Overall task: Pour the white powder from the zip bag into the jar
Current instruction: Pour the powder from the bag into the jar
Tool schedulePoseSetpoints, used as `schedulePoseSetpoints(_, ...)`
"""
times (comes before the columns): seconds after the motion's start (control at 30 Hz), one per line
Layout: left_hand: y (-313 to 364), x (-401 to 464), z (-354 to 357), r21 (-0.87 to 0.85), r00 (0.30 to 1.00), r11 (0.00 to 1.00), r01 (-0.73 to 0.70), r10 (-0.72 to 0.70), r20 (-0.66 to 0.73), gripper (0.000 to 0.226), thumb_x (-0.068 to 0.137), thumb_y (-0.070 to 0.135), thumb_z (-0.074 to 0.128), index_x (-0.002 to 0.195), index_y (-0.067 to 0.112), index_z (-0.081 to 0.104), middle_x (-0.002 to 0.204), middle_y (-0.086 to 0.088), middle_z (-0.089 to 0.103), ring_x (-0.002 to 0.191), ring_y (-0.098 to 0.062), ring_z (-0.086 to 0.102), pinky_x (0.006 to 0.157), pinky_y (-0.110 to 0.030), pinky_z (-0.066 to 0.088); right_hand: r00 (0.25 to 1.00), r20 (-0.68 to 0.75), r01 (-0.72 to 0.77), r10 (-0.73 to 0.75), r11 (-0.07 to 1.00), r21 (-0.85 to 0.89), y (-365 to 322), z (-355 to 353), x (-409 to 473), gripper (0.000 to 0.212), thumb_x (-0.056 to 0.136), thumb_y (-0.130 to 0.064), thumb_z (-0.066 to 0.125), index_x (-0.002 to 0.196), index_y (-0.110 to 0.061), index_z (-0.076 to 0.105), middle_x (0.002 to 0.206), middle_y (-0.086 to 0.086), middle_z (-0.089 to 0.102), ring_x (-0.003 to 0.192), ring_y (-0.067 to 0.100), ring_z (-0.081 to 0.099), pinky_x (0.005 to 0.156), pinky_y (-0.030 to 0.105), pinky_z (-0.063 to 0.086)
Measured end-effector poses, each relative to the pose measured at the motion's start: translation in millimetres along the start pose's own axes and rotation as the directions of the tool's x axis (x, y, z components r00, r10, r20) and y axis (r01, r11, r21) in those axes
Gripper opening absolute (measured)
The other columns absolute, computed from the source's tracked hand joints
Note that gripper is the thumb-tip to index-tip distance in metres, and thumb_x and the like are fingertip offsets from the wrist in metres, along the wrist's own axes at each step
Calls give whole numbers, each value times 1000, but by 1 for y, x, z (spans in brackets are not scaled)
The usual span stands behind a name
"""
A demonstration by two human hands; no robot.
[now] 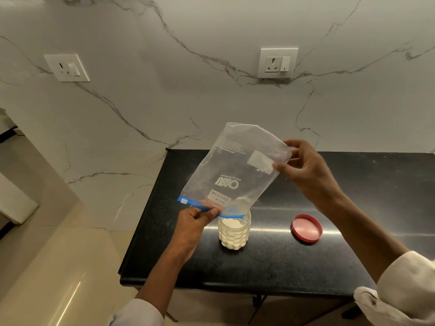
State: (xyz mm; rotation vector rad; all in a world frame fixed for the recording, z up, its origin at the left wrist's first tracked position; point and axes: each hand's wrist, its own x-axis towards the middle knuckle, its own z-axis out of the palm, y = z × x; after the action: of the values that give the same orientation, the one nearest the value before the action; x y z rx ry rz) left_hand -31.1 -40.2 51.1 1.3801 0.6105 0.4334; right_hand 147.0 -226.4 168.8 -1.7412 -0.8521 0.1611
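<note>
A clear zip bag (pixel 231 170) with a blue zip strip hangs upside down, its mouth right over the jar (pixel 234 231). My left hand (pixel 195 220) pinches the blue zip edge at the bag's lower left. Up at the right, my right hand (pixel 308 170) grips the bag's raised bottom corner. The bag looks almost empty, with a trace of white powder near its mouth. The clear ribbed jar stands on the black counter (pixel 270 260) and is mostly full of white powder. Its mouth is partly hidden behind the zip strip.
The jar's red lid (pixel 307 228) lies flat on the counter to the right of the jar. A marble wall with two power sockets (pixel 277 62) rises behind. The counter's left edge drops to a beige floor (pixel 58 267).
</note>
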Motion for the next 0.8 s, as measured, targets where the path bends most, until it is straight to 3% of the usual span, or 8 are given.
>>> schedulePoseSetpoints(0.07, -1, 0, 0, -3, 1000, 1000, 2, -2, -1, 13, 87, 11, 66, 98, 16, 71, 99, 6, 74, 98, -9, 69, 91, -28, 54, 999, -40, 35, -35, 999, -6, 2, -1, -1, 28, 86, -14, 68, 113, -10, 60, 104, 5, 66, 92, 22, 66, 76, 29, 57)
schedulePoseSetpoints(0.27, 0, -1, 2, -29, 1000, 1000, -5, 5, 3, 12, 87, 9, 65, 95, 17, 70, 99, 5, 73, 100, -12, 68, 89, -27, 54, 990, -133, 60, -52, 996, 61, -8, -2, -1, 13, 92, -20, 62, 103, -17, 66, 96, -1, 69, 83, 9, 65, 70, 18, 52)
schedulePoseSetpoints(0.37, 2, 0, 4, -29, 1000, 1000, -11, 11, 7, 14, 87, 8, 65, 90, 21, 70, 97, 6, 74, 99, -11, 68, 89, -27, 54, 980, -178, 90, -87, 996, 12, -9, -1, -1, 12, 91, -20, 64, 102, -17, 68, 96, -2, 70, 87, 11, 64, 76, 21, 53)
schedulePoseSetpoints(0.5, -1, -1, 1, -7, 1000, 1000, -11, 11, 4, 14, 87, 9, 65, 94, 20, 69, 97, 8, 74, 96, -7, 69, 89, -26, 54, 998, -54, 34, -36, 999, -39, -7, -4, 0, 10, 91, -22, 64, 99, -19, 68, 98, 0, 68, 90, 16, 64, 75, 23, 51)
schedulePoseSetpoints(0.6, -2, -1, 1, -10, 1000, 1000, -16, 16, 7, 13, 87, 9, 64, 93, 19, 69, 97, 7, 74, 97, -8, 69, 88, -26, 55, 984, -161, 63, -71, 996, -55, -6, -6, 0, 6, 90, -22, 65, 96, -22, 67, 105, 5, 63, 93, 20, 61, 81, 30, 53)
schedulePoseSetpoints(0.67, -1, -1, 2, -19, 1000, 1000, -14, 15, 12, 14, 87, 8, 65, 92, 20, 70, 98, 7, 74, 99, -9, 68, 87, -25, 54, 992, -118, 42, -49, 997, -60, -7, -3, 0, 6, 91, -22, 64, 96, -21, 66, 106, 5, 62, 93, 19, 60, 82, 31, 54)
schedulePoseSetpoints(0.73, -1, -1, 1, -17, 1000, 1000, -12, 12, 10, 14, 87, 9, 65, 93, 20, 70, 99, 6, 74, 100, -10, 68, 87, -24, 54, 995, -98, 28, -35, 997, -76, -7, 0, -1, 4, 91, -22, 64, 94, -22, 65, 106, 3, 61, 92, 16, 59, 81, 29, 55)
schedulePoseSetpoints(0.8, 0, 0, 1, -10, 1000, 1000, -10, 10, 7, 13, 87, 9, 65, 94, 19, 69, 100, 5, 73, 100, -11, 68, 87, -25, 54, 977, -197, 69, -84, 994, -79, -9, 0, -1, 2, 90, -22, 65, 93, -21, 65, 108, 3, 58, 92, 15, 59, 77, 24, 55)
